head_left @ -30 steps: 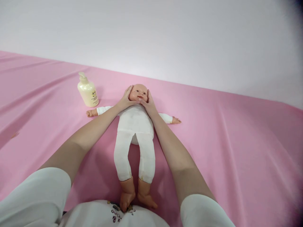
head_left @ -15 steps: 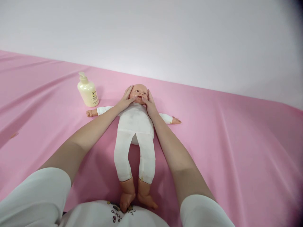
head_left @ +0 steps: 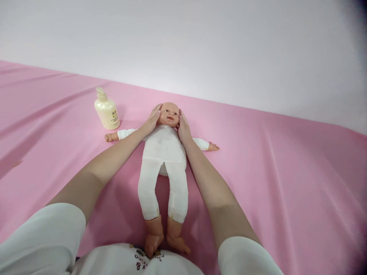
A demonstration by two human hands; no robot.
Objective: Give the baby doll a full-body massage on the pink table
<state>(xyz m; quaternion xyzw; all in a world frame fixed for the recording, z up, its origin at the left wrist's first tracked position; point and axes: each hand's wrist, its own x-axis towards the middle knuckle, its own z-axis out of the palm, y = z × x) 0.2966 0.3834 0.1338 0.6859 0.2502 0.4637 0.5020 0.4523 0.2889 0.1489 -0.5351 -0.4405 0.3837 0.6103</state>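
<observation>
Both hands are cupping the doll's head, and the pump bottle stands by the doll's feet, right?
Not quite. The head view shows the pump bottle up near the doll's head, beyond its outstretched arm. The left hand and right hand do cup the head.

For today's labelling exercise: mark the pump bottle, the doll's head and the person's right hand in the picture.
pump bottle [head_left: 107, 113], head view, on its cream body.
doll's head [head_left: 169, 114], head view, on the face between the two hands.
right hand [head_left: 183, 128], head view, on the back of the hand.
</observation>
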